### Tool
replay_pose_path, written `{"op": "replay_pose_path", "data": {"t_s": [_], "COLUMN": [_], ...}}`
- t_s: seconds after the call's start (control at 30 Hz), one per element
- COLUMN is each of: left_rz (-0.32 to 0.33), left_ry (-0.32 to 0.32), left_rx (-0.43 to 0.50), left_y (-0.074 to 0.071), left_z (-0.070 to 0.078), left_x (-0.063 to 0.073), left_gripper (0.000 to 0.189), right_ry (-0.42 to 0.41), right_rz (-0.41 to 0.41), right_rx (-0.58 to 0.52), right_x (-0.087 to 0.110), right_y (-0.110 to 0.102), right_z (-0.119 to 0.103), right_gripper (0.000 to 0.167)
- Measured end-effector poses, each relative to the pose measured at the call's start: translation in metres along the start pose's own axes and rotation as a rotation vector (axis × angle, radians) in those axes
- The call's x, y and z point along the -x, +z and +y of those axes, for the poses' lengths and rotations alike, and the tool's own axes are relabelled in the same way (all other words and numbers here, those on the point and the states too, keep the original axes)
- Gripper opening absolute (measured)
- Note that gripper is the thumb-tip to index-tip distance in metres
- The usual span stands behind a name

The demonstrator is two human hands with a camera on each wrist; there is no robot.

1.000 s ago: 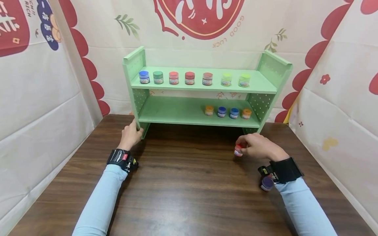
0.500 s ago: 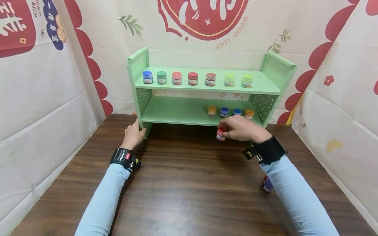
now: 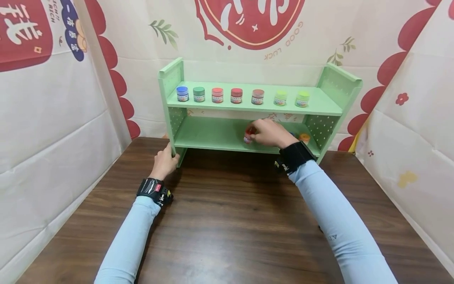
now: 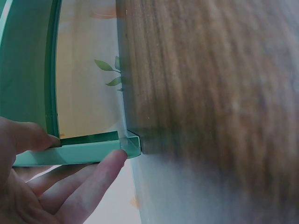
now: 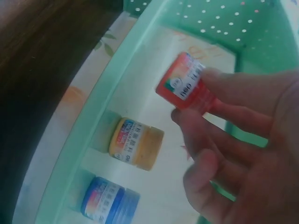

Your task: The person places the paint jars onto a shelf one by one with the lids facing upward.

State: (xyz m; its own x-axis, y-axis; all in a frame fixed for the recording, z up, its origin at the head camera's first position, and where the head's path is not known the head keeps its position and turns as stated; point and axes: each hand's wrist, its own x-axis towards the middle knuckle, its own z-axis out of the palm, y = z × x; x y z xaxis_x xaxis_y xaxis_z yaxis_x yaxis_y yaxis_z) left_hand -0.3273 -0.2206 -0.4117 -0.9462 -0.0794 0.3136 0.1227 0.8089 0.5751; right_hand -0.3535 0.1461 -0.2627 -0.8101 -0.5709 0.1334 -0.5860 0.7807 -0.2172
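A light green two-tier shelf (image 3: 209,132) stands at the back of the table. My left hand (image 3: 164,162) grips the lower front edge of its left side panel, thumb on one face and fingers on the other in the left wrist view. With thumb and fingers, my right hand (image 3: 271,133) pinches a small red paint jar (image 5: 181,81) over the lower tier. Beside it in the right wrist view are a yellow-orange paint jar (image 5: 135,143) and a blue paint jar (image 5: 110,203). An orange-lidded jar (image 3: 304,138) shows right of the hand; the hand covers others in the head view.
On the upper tier, several paint jars form a row, from a blue one (image 3: 182,94) at left to a light green one (image 3: 302,99) at right. The dark wooden table (image 3: 227,221) lies in front. Printed cloth (image 3: 248,71) hangs behind and at both sides.
My right hand has carried the red paint jar from low over the table, up and leftward, to the lower tier. My left hand keeps its grip on the shelf; the head view has shifted slightly.
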Motion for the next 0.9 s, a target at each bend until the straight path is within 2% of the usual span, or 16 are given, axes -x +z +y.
{"op": "replay_pose_path", "data": {"t_s": [0.17,0.37,0.63,0.9], "left_rz": [-0.017,-0.013,-0.008,-0.001], "left_ry": [-0.011,-0.008,-0.008,-0.013], "left_rx": [0.008,0.004,0.005,0.007], "left_y": [0.003,0.003,-0.001,-0.002], "left_z": [0.003,0.005,0.006,0.002], "left_x": [-0.002,-0.001,0.000,0.000], "left_gripper": [0.037,0.035,0.036,0.034], "right_ry": [0.046,0.065,0.093,0.096], "right_rz": [0.007,0.036,0.058,0.030], "right_rx": [-0.008,0.014,0.026,0.036], "right_x": [-0.015,-0.023,-0.030,-0.037], "right_y": [0.001,0.010,0.016,0.015], "right_z": [0.006,0.010,0.004,-0.002], "right_gripper": [0.025,0.024,0.022,0.025]}}
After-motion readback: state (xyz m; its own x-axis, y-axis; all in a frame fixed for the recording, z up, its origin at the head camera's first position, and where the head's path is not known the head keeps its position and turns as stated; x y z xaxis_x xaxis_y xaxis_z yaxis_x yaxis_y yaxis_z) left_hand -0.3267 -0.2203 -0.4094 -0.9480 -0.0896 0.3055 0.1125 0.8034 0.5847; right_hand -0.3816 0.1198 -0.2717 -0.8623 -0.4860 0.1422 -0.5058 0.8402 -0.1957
